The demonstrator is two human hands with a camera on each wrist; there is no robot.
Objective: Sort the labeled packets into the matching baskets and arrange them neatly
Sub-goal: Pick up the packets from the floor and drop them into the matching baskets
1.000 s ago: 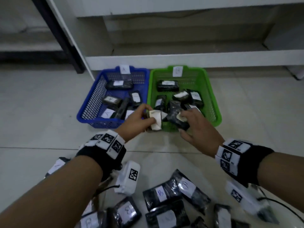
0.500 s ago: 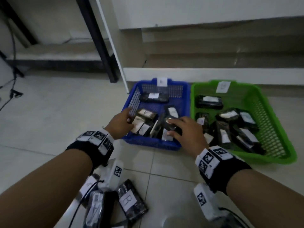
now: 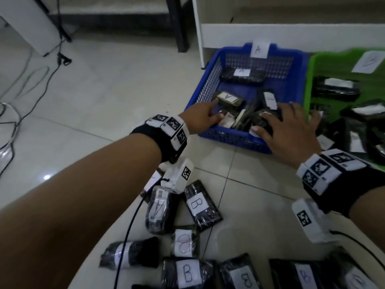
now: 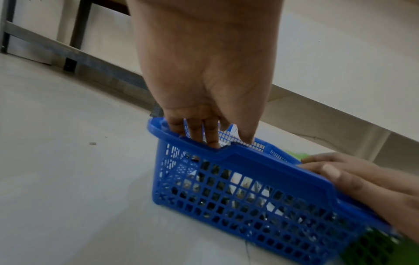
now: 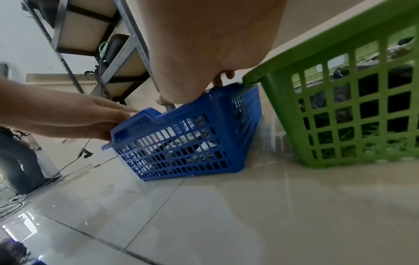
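The blue basket, tagged A, holds several black packets with white labels. My left hand reaches over its near left rim with straight fingers, the index tip touching an A packet. In the left wrist view the left hand points down into the blue basket. My right hand lies spread on the packets at the near right corner. The green basket, tagged B, stands just right and is also filled. Loose packets lie near me, among them a B packet and an A packet.
Cables trail over the tiled floor at the left. A white shelf base and a black leg stand behind the baskets. In the right wrist view metal shelving rises beyond the blue basket and green basket.
Both hands moved left from the front of the green basket, where each held a packet, into the blue basket. My view swung left and closer. The fingers now lie straight on the packets.
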